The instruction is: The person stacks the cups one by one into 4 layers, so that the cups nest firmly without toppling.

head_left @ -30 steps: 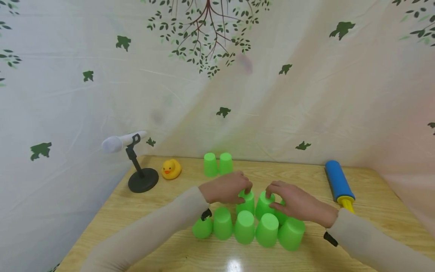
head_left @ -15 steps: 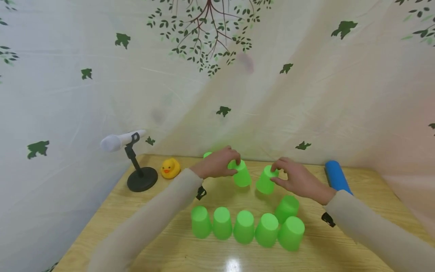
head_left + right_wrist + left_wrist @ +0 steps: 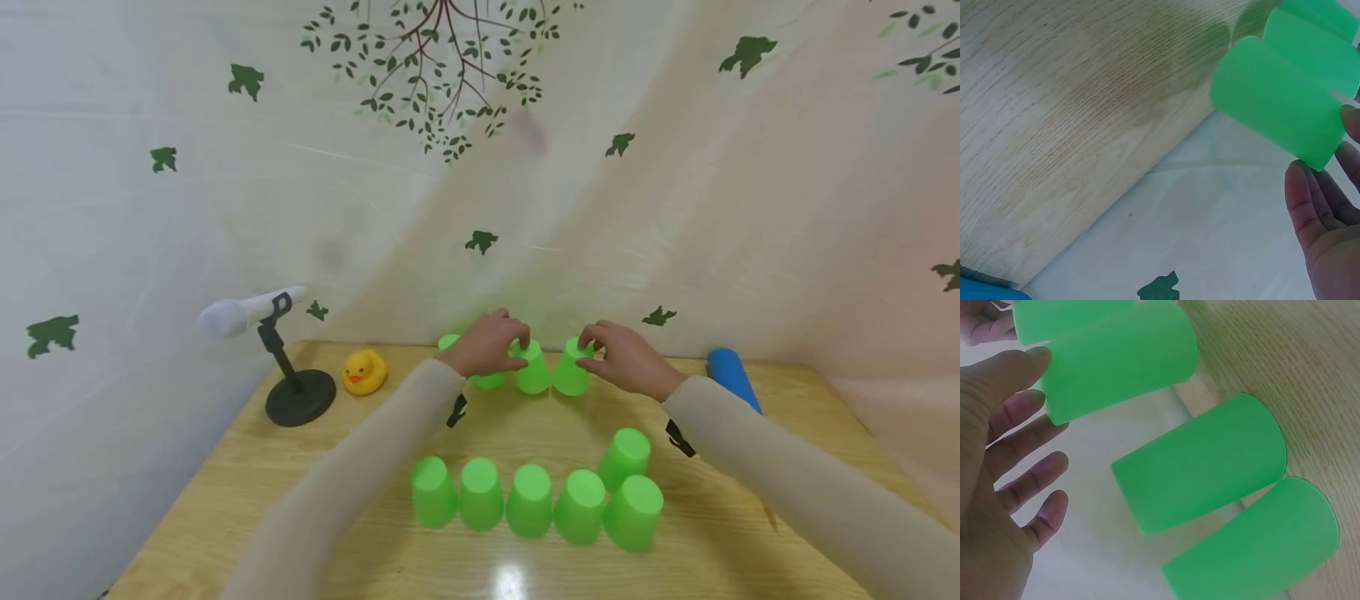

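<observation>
In the head view my left hand [image 3: 487, 346] pinches the narrow top of an upside-down green cup [image 3: 532, 371] at the back of the table. Beside it, my right hand [image 3: 630, 358] pinches a similar cup [image 3: 572, 375] by its top. Two more cups stand to the left, mostly behind my left hand; the left wrist view shows them as a nearer cup [image 3: 1204, 465] and a farther cup [image 3: 1260, 544]. Thumb and fingertips of my right hand [image 3: 1329, 225] touch its cup [image 3: 1275, 100] in the right wrist view.
Several upside-down green cups [image 3: 530, 500] form a front row, with one cup [image 3: 625, 458] behind its right end. A microphone on a stand [image 3: 300, 398] and a yellow rubber duck [image 3: 365, 372] are at left. A blue cylinder [image 3: 732, 379] lies at right, partly behind my sleeve.
Both hands have carried one cup each from just behind the front row to the back of the table. These cups now stand close together, right of the two back cups.
</observation>
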`<state>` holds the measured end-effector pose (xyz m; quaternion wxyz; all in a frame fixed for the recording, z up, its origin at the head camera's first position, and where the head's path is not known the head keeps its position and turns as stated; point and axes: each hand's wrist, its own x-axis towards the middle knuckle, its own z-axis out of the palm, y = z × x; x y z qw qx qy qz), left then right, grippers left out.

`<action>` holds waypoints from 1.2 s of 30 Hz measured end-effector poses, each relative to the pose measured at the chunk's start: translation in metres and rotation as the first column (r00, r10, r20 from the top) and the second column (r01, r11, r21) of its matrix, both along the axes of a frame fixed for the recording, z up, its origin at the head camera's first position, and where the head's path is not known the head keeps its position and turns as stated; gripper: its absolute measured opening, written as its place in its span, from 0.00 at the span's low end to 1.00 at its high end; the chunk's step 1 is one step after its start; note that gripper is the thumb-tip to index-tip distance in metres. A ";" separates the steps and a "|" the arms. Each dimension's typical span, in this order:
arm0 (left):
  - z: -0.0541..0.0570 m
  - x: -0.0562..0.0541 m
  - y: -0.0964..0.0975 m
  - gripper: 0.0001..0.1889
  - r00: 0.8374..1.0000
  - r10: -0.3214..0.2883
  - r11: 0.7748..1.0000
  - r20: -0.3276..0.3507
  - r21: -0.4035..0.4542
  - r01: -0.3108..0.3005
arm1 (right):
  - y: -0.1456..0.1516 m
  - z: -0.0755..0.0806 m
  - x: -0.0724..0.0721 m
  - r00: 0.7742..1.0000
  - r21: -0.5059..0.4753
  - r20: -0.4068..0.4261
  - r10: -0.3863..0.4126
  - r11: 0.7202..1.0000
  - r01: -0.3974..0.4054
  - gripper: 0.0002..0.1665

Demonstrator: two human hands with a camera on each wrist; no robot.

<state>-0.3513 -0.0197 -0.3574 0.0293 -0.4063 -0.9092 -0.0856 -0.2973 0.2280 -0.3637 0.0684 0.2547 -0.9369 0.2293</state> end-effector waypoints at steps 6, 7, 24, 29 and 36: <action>-0.009 -0.011 0.006 0.12 0.999 0.038 0.998 0.009 -0.044 -0.038 | -0.004 -0.007 -0.012 0.999 -0.001 0.034 -0.006 1.000 0.006 0.12; -0.010 -0.013 0.006 0.12 0.999 0.042 0.998 0.006 -0.054 -0.042 | -0.004 -0.008 -0.013 0.999 -0.002 0.038 -0.003 1.000 0.003 0.12; -0.012 -0.019 0.018 0.12 0.992 0.122 0.987 0.024 -0.106 -0.119 | -0.019 -0.013 -0.036 0.997 0.064 0.075 -0.030 0.998 0.025 0.13; -0.010 -0.019 0.017 0.12 0.991 0.132 0.985 0.012 -0.115 -0.129 | -0.022 -0.012 -0.038 0.996 0.069 0.085 -0.040 0.997 0.034 0.13; -0.011 -0.019 0.015 0.13 0.991 0.133 0.984 0.010 -0.125 -0.131 | -0.024 -0.014 -0.038 0.995 0.052 0.093 -0.038 0.998 0.034 0.13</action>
